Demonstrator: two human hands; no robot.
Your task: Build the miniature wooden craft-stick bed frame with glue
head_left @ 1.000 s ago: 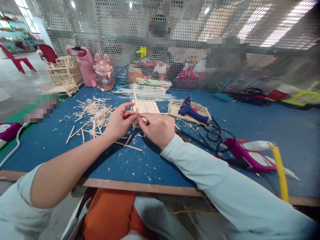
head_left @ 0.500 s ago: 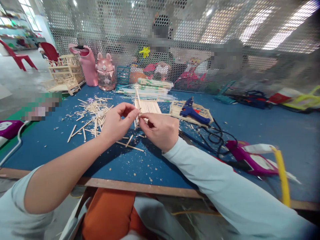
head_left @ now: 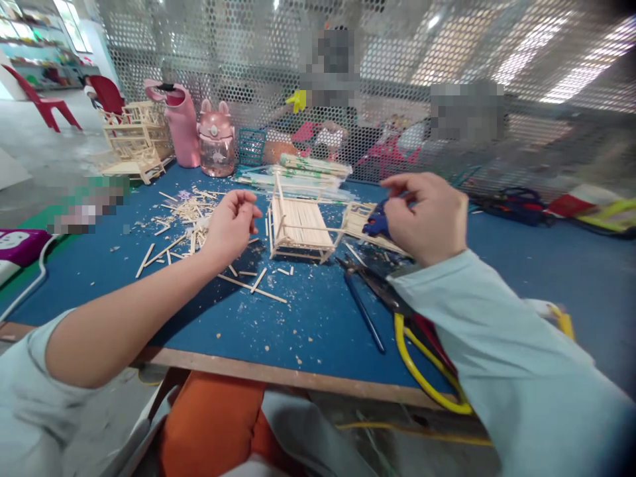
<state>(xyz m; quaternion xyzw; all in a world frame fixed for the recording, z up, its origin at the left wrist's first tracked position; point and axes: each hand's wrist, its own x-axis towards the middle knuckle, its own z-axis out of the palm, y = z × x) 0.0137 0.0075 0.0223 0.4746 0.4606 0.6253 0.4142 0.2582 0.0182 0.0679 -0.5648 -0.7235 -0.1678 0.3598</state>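
My left hand (head_left: 231, 226) hovers left of the small wooden stick frame (head_left: 303, 228), its fingers loosely curled and apart, with nothing visible in them. The frame stands upright on the blue table, with a slatted platform and a tall post at its back left; neither hand touches it. To the right, my right hand (head_left: 427, 215) is over the blue glue gun (head_left: 378, 220), thumb and fingers apart. It partly hides the gun, and no grip on it shows. Behind the gun's visible part is a second flat stick piece (head_left: 355, 218).
Loose sticks and scraps (head_left: 191, 215) lie on the left. Yellow-handled scissors (head_left: 415, 361) and blue-handled pliers (head_left: 365, 311) rest near the right forearm. Bottles (head_left: 217, 149), packed sticks (head_left: 313, 173) and a stick model (head_left: 134, 142) stand or lie farther back, before a perforated screen.
My right hand has left the stick frame and moved right, to the glue gun. My left hand has drawn back slightly left, and its pinch has loosened. The frame now shows fully.
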